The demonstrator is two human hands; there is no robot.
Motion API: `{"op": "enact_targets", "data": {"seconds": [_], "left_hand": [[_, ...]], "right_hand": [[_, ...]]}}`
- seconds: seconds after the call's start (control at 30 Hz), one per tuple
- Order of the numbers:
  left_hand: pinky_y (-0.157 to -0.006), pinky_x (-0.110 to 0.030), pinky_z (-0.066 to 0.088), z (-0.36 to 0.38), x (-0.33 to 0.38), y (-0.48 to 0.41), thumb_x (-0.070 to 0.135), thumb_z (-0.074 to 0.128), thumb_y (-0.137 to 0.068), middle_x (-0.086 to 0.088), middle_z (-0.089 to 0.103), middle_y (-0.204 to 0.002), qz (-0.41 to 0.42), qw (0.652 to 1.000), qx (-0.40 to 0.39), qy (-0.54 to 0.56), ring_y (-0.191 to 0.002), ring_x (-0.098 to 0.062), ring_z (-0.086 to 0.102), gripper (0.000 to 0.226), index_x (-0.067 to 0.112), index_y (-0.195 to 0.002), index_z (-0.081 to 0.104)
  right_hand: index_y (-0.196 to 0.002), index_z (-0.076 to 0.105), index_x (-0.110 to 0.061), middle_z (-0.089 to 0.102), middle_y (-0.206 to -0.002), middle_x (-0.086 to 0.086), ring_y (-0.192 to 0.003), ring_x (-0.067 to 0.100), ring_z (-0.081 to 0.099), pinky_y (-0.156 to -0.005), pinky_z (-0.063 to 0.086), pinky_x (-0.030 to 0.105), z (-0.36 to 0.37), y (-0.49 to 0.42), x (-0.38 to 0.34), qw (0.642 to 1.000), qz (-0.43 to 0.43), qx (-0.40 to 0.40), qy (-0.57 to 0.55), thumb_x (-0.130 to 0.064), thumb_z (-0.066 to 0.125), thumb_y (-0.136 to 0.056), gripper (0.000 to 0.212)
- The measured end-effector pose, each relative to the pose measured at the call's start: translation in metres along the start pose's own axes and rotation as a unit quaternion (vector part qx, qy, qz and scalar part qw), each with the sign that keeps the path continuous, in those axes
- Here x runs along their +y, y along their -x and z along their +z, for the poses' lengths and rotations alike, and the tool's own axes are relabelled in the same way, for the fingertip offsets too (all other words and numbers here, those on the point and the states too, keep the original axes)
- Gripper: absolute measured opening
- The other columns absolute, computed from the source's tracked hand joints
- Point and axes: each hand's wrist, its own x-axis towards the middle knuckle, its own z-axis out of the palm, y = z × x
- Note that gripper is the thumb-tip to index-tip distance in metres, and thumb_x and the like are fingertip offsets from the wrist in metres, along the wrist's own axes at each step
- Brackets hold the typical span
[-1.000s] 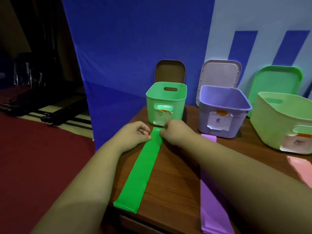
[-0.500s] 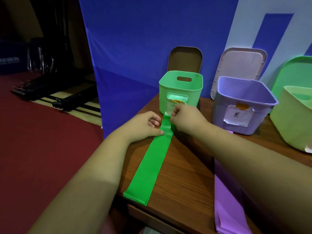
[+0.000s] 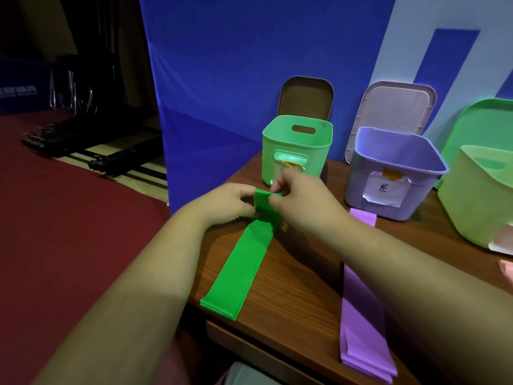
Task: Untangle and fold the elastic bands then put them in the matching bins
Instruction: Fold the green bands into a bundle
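My left hand [image 3: 224, 202] and right hand [image 3: 302, 201] both pinch the lifted far end of the green elastic band [image 3: 244, 262] just before the green bin [image 3: 297, 151]; its length runs from there toward me.

Along the worktop [image 3: 299, 287] rear, left to right: small bin [image 3: 297, 145], middle bin [image 3: 358, 184], large bin [image 3: 477, 207], a lid [image 3: 305, 98] behind each. Left elastic band [image 3: 238, 273] before the small bin, right elastic band [image 3: 363, 315] before the middle bin.
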Motion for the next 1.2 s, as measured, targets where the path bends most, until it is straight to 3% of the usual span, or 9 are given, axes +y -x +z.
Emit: {"op": "enact_targets", "data": {"seconds": [0.1,0.33,0.63,0.8,0.87,0.97,1.03,1.1,1.2], "left_hand": [[-0.093,-0.030,0.054,-0.002,-0.002,0.000,0.009,0.075,-0.094,0.017,0.078,-0.098,-0.007,1.000,0.002,-0.012,-0.100,-0.004,0.071,0.033,0.041,-0.099,0.079],[-0.082,-0.015,0.053,-0.006,-0.003,0.005,0.008,0.078,-0.092,0.013,0.078,-0.107,0.015,1.000,-0.012,-0.015,-0.097,-0.001,0.070,0.029,0.032,-0.109,0.079],[-0.101,-0.031,0.053,-0.009,-0.008,0.007,0.011,0.077,-0.095,0.018,0.077,-0.109,0.013,1.000,-0.022,-0.016,-0.107,-0.002,0.070,0.031,0.037,-0.112,0.080],[-0.107,-0.037,0.054,-0.008,-0.008,0.009,0.016,0.078,-0.095,0.013,0.078,-0.113,0.008,1.000,-0.021,0.000,-0.112,-0.008,0.070,0.026,0.037,-0.110,0.081],[-0.108,-0.038,0.054,-0.007,-0.006,0.009,0.007,0.071,-0.096,0.012,0.078,-0.115,-0.002,1.000,-0.019,0.007,-0.114,-0.008,0.070,0.034,0.036,-0.110,0.081],[-0.103,-0.034,0.057,-0.007,-0.003,0.010,-0.008,0.052,-0.090,0.014,0.077,-0.118,-0.034,0.999,-0.005,0.002,-0.113,-0.007,0.070,0.059,0.039,-0.109,0.081],[-0.100,-0.030,0.057,-0.007,-0.001,0.011,-0.010,0.047,-0.087,0.014,0.078,-0.117,-0.045,0.999,0.010,0.007,-0.113,-0.005,0.070,0.064,0.038,-0.109,0.082],[-0.101,-0.027,0.054,-0.006,-0.002,0.010,-0.013,0.043,-0.087,0.012,0.080,-0.112,-0.043,0.998,0.028,0.027,-0.112,-0.003,0.071,0.064,0.032,-0.110,0.082],[-0.090,-0.020,0.053,-0.005,0.000,0.008,-0.015,0.037,-0.090,0.003,0.082,-0.110,-0.047,0.996,0.051,0.052,-0.108,-0.008,0.073,0.061,0.020,-0.117,0.080]], "right_hand": [[-0.096,0.067,-0.028,0.069,-0.089,-0.006,-0.075,0.012,0.068,-0.065,0.055,0.028,0.005,0.009,0.001,1.000,-0.006,-0.003,-0.010,-0.026,0.074,-0.093,0.008],[-0.107,0.072,-0.033,0.075,-0.104,-0.009,-0.094,0.010,0.069,-0.086,0.058,0.033,0.028,0.032,0.006,0.999,-0.024,-0.026,0.000,-0.026,0.075,-0.091,0.017],[-0.114,0.074,-0.033,0.062,-0.117,-0.014,-0.105,0.007,0.060,-0.089,0.054,0.026,0.038,0.049,0.002,0.994,-0.078,-0.055,0.053,-0.027,0.071,-0.097,0.018],[-0.120,0.079,-0.032,0.060,-0.122,-0.012,-0.113,0.006,0.059,-0.100,0.050,0.026,0.029,0.045,0.002,0.981,-0.098,-0.137,0.095,-0.032,0.071,-0.098,0.023],[-0.108,0.082,-0.036,0.066,-0.114,-0.012,-0.103,0.005,0.063,-0.093,0.050,0.025,0.019,0.039,0.003,0.987,-0.066,-0.139,0.045,-0.029,0.069,-0.098,0.018],[-0.095,0.080,-0.034,0.076,-0.088,-0.004,-0.072,0.007,0.068,-0.068,0.056,0.025,0.009,0.025,0.008,0.995,0.025,-0.071,-0.061,-0.028,0.067,-0.098,0.015],[-0.103,0.078,-0.027,0.078,-0.088,0.000,-0.075,0.014,0.073,-0.074,0.063,0.034,0.011,0.013,0.015,0.995,0.074,-0.039,-0.057,-0.033,0.068,-0.096,0.013],[-0.109,0.079,-0.014,0.078,-0.099,0.011,-0.092,0.026,0.074,-0.084,0.061,0.044,0.015,0.004,0.021,0.993,0.088,-0.083,0.009,-0.039,0.069,-0.096,0.029],[-0.100,0.081,-0.016,0.078,-0.094,0.006,-0.087,0.021,0.073,-0.077,0.059,0.035,0.018,-0.003,0.025,0.988,0.078,-0.131,0.032,-0.042,0.073,-0.095,0.027]]}}
